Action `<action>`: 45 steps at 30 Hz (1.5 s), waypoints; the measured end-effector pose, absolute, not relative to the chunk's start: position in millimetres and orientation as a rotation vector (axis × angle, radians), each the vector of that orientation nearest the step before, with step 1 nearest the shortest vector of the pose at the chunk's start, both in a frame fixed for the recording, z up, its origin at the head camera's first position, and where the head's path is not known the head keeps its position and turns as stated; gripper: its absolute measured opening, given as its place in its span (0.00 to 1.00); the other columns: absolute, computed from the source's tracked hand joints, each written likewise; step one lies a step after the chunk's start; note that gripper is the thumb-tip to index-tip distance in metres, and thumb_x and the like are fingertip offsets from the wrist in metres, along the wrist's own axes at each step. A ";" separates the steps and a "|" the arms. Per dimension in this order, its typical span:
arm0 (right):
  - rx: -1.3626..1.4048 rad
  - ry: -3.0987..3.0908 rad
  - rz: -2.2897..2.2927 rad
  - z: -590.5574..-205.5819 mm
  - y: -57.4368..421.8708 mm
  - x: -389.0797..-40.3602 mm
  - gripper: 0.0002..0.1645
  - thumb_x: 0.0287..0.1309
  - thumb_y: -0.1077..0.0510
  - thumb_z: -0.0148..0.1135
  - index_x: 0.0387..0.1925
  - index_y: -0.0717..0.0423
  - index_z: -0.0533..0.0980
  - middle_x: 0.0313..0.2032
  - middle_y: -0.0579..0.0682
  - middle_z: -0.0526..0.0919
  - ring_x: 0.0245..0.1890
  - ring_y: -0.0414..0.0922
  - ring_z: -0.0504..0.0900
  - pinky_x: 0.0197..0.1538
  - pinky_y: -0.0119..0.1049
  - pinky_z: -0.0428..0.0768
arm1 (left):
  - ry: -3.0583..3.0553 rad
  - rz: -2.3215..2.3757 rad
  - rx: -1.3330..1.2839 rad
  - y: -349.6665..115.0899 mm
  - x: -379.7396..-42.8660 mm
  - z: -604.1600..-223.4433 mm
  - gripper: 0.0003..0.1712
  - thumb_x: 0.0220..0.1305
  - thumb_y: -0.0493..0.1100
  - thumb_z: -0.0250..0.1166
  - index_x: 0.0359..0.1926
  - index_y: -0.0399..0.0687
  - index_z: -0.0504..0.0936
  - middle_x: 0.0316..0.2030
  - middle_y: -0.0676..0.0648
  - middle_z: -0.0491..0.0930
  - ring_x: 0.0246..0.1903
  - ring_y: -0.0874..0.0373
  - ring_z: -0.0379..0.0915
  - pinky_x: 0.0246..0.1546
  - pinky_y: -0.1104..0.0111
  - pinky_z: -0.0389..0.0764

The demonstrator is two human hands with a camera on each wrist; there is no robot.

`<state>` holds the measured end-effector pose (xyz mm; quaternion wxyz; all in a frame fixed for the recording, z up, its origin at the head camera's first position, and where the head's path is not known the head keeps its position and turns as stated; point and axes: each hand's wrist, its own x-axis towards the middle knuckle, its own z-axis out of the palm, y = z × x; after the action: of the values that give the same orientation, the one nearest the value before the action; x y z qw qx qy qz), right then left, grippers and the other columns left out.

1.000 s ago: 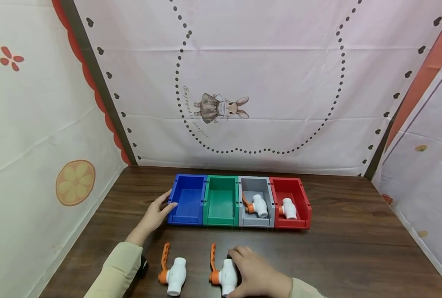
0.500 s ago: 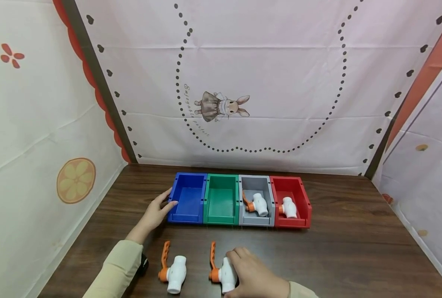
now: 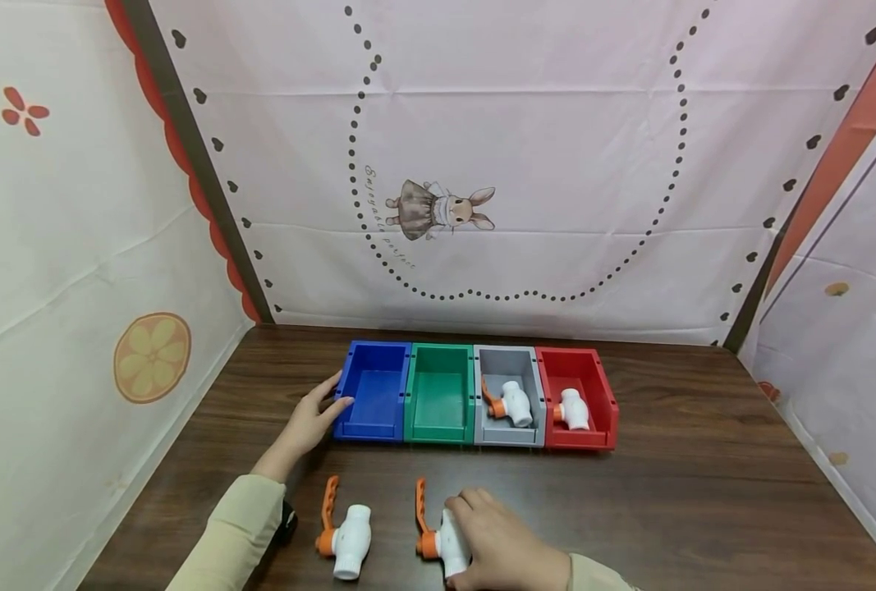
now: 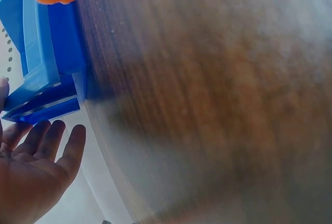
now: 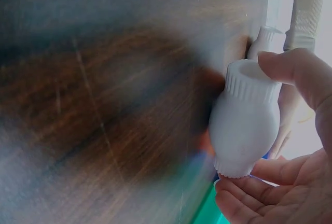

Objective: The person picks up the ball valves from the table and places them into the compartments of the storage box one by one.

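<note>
My left hand lies at the left side of the blue bin, its thumb over the rim and its fingers loosely extended along the outside. In the left wrist view the fingers look fairly straight beside the blue bin. My right hand holds a white ball valve with an orange handle on the table. The right wrist view has the thumb at one end of this valve and fingertips at the other; its handle is hidden there. Another ball valve lies to its left.
Joined to the blue bin in a row are a green bin, a grey bin and a red bin. One ball valve lies in the grey bin, another valve in the red. A printed cloth hangs behind the table.
The right hand has shifted slightly left and closer around the valve, covering more of its white body. The left hand has stayed at the blue bin.
</note>
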<state>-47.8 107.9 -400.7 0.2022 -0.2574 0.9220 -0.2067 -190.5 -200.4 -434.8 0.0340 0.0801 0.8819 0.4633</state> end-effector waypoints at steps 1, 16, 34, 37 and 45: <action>-0.724 2.577 -0.584 -401.0 108.1 -46.9 0.45 0.36 0.39 0.76 0.57 0.52 0.72 0.47 0.43 0.74 0.42 0.37 0.68 0.46 0.34 0.77 | 2.709 1.427 0.249 -199.8 -190.0 -435.6 0.36 0.71 0.49 0.55 0.73 0.42 0.54 0.68 0.31 0.57 0.64 0.33 0.60 0.60 0.45 0.68; -0.820 2.683 -0.647 -407.0 117.4 -38.6 0.44 0.30 0.48 0.77 0.54 0.58 0.71 0.46 0.48 0.74 0.42 0.39 0.68 0.43 0.31 0.76 | 2.703 1.411 0.285 -192.9 -189.3 -442.5 0.36 0.70 0.47 0.56 0.72 0.40 0.55 0.68 0.31 0.59 0.64 0.34 0.60 0.61 0.45 0.67; -0.921 2.777 -0.580 -396.1 118.3 -55.1 0.48 0.29 0.48 0.77 0.56 0.62 0.70 0.48 0.52 0.75 0.46 0.44 0.71 0.49 0.34 0.76 | 2.761 1.402 0.305 -201.5 -197.5 -436.7 0.37 0.70 0.50 0.55 0.72 0.40 0.54 0.66 0.29 0.60 0.62 0.32 0.61 0.58 0.44 0.69; -0.911 2.776 -0.590 -392.3 118.4 -57.3 0.47 0.30 0.48 0.77 0.56 0.61 0.70 0.48 0.51 0.75 0.46 0.44 0.70 0.49 0.34 0.76 | 2.761 1.398 0.289 -203.0 -196.8 -435.8 0.37 0.70 0.49 0.56 0.72 0.40 0.54 0.66 0.29 0.60 0.63 0.32 0.61 0.58 0.44 0.69; -0.868 2.803 -0.640 -375.1 121.2 -68.7 0.45 0.32 0.51 0.76 0.55 0.63 0.70 0.47 0.52 0.74 0.45 0.44 0.69 0.43 0.34 0.78 | 2.756 1.400 0.314 -200.5 -200.0 -436.4 0.37 0.70 0.52 0.55 0.72 0.40 0.54 0.66 0.28 0.59 0.63 0.31 0.60 0.58 0.44 0.68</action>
<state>-68.7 121.2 -375.1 0.0689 -0.2884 0.9311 -0.2126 -200.0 -200.5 -436.4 0.0170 0.1010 0.8868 0.4506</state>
